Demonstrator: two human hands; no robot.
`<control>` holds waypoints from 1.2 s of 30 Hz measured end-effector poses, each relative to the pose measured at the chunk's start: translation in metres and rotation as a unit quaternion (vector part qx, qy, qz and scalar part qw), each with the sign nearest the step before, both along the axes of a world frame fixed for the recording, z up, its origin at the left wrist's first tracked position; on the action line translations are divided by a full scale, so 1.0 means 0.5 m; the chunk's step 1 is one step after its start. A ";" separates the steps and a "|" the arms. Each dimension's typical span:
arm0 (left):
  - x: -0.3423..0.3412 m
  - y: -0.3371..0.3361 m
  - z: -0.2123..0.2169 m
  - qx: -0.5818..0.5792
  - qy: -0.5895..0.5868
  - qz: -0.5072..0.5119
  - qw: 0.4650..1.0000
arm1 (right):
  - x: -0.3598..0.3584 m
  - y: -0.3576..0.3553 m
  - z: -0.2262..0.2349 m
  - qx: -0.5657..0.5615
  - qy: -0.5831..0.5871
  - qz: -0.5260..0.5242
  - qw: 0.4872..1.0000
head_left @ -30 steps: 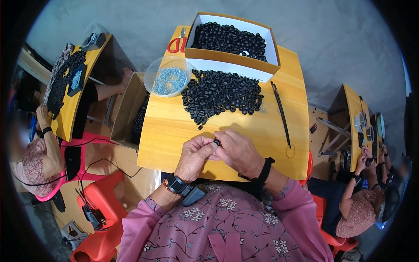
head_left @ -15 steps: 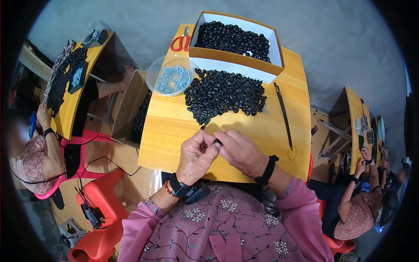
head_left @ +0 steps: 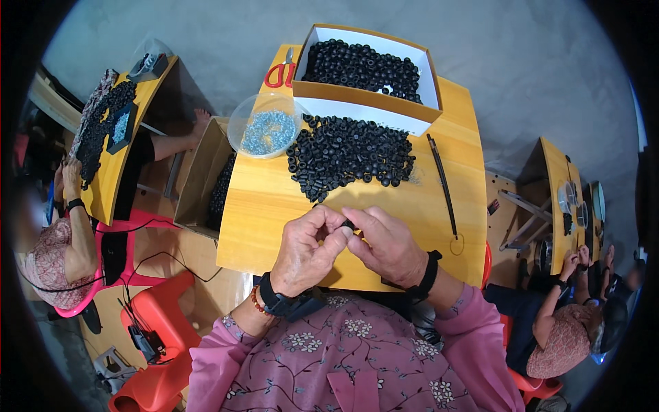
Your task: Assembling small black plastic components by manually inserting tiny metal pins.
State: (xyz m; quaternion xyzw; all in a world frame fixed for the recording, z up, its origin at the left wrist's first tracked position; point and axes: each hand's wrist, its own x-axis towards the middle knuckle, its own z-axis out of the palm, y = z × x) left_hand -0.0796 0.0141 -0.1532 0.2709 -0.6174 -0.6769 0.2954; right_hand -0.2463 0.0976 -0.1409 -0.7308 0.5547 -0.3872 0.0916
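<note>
My left hand (head_left: 310, 250) and my right hand (head_left: 388, 244) meet over the near edge of the yellow wooden table (head_left: 268, 206). Together their fingertips pinch a small black ring-shaped part (head_left: 349, 224). Just beyond them lies a loose pile of the same black rings (head_left: 347, 154). At the far edge stands a cardboard box (head_left: 367, 103) holding many more black rings. To the pile's left sits a clear round bowl (head_left: 264, 127) filled with small silvery pieces.
A thin black rod (head_left: 443, 185) lies on the table's right side. Red-handled scissors (head_left: 280, 72) rest at the far left corner. An open carton (head_left: 199, 178) of black parts stands left of the table. Other people work at yellow tables on both sides; red stools stand lower left.
Both hands stay together at the near edge, fingers shifting slightly around the small black ring. The view has moved a little; the pile and box are unchanged.
</note>
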 end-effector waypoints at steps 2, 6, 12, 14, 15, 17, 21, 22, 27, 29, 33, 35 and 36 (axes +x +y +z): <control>-0.002 0.003 -0.001 -0.012 0.007 0.002 1.000 | -0.006 -0.002 0.002 0.009 -0.009 0.012 1.000; 0.002 0.003 -0.002 -0.012 0.010 0.015 1.000 | -0.010 -0.006 0.022 0.024 -0.015 0.028 0.999; 0.006 0.010 -0.007 0.029 0.065 0.003 0.997 | -0.022 -0.015 0.035 0.036 -0.079 0.073 0.994; 0.007 0.012 -0.007 0.034 0.082 0.000 0.996 | -0.025 -0.017 0.031 0.047 -0.115 0.078 0.989; 0.007 0.012 -0.004 0.038 0.081 0.005 0.996 | -0.023 -0.017 0.034 0.046 -0.114 0.079 0.989; 0.008 0.013 -0.001 0.041 0.081 0.011 0.996 | -0.017 -0.017 0.041 0.051 -0.154 0.066 0.985; 0.015 0.011 -0.001 0.043 0.085 0.013 0.995 | -0.014 -0.021 0.041 0.056 -0.152 0.044 0.986; 0.018 0.010 -0.002 0.038 0.081 0.006 0.996 | -0.011 -0.020 0.039 0.066 -0.173 0.038 0.982; 0.021 0.010 -0.008 0.036 0.089 0.008 0.995 | 0.001 -0.014 0.045 0.116 -0.263 0.028 0.957; 0.023 0.009 -0.009 0.035 0.091 0.007 0.995 | 0.004 -0.013 0.049 0.121 -0.294 0.017 0.948; 0.027 0.009 -0.007 0.047 0.093 -0.002 0.995 | 0.004 -0.015 0.049 0.111 -0.251 0.022 0.961; 0.027 0.009 -0.003 0.053 0.096 -0.002 0.994 | 0.008 -0.016 0.051 0.100 -0.229 0.027 0.968; 0.026 0.009 0.004 0.045 0.086 0.002 0.995 | 0.008 -0.016 0.049 0.100 -0.228 0.027 0.968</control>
